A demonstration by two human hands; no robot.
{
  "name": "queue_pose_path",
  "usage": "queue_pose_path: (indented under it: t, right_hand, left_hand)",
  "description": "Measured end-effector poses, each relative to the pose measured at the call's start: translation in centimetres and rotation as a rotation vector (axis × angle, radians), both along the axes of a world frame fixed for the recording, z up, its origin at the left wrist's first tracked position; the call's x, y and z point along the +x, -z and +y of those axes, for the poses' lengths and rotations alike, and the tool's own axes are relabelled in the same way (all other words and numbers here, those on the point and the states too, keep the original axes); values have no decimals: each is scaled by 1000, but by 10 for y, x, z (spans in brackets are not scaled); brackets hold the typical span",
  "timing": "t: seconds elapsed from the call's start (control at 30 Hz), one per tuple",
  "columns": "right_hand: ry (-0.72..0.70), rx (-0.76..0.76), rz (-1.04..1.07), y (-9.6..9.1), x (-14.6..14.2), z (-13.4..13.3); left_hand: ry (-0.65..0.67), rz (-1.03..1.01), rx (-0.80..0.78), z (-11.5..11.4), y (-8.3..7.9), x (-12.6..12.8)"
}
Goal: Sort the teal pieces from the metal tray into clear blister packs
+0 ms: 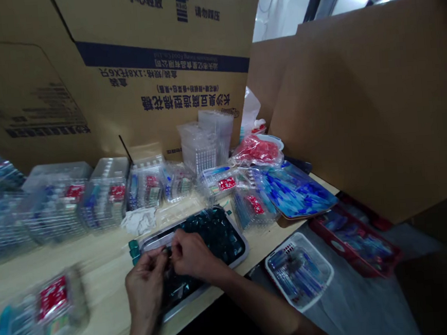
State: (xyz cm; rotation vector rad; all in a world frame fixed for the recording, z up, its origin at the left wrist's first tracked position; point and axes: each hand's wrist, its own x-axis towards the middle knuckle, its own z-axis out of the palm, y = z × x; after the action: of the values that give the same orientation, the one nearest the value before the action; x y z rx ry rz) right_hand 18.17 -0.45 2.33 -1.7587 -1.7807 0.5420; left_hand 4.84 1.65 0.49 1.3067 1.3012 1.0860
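My left hand [145, 282] and my right hand [191, 252] meet over the left part of a shallow tray [239, 238] with a pale rim. Dark green glossy little pieces [209, 230] fill the tray. Both hands have their fingers closed in a pinch, fingertips close together. A small dark bit shows at the left fingertips, too small to name. Whatever sits in the right fingers is hidden. A few green cubes [134, 249] lie by the tray's left edge, and a crumpled white tissue [139, 221] rests behind it.
Clear plastic packs [105, 197] with red labels line the table's back. Another pack [45, 310] lies front left. Clear empty trays [206, 143] stand behind, before a large carton [125, 92]. Blue pens or sticks [295, 187] pile at right; a white basket [331, 278] and red crate [389, 257] sit lower.
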Motion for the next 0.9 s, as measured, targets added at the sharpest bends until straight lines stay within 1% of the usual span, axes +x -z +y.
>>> queue_pose_path:
  t: [0.1,0.17,0.23,0.3,0.37,0.43,0.53,0.67,0.77,0.83,0.9]
  right_hand:
    - [12,14,28,3,3,-3]
    - [-19,40,42,8,3,-5]
    - [-56,38,41,12,3,-7]
    - [-96,5,13,15,2,-8]
    - [-139,-31,-25,17,2,-8]
    - [-167,-47,-60,19,2,-8]
    - [-164,-38,-113,23,1,-8]
    - [-155,-43,-180,29,-2,-10]
    - [-175,-11,-141,32,1,-13]
    - [-154,32,-85,33,6,-12]
    - [-114,83,-25,32,11,-10]
  left_hand:
    - [31,-8,21,-5,-5,4]
    - [19,104,97,-7,-4,5]
    - [18,277,194,-9,0,3]
    - [38,445,277,-11,5,1]
    - [65,567,335,-14,10,-1]
    - [91,644,355,-16,13,-2]
    - [124,694,333,-19,17,-3]
    - [129,657,311,-24,18,-1]
    - [98,541,311,-27,19,1]
    - [106,364,256,-26,19,0]
    - [151,87,100,-22,15,-4]
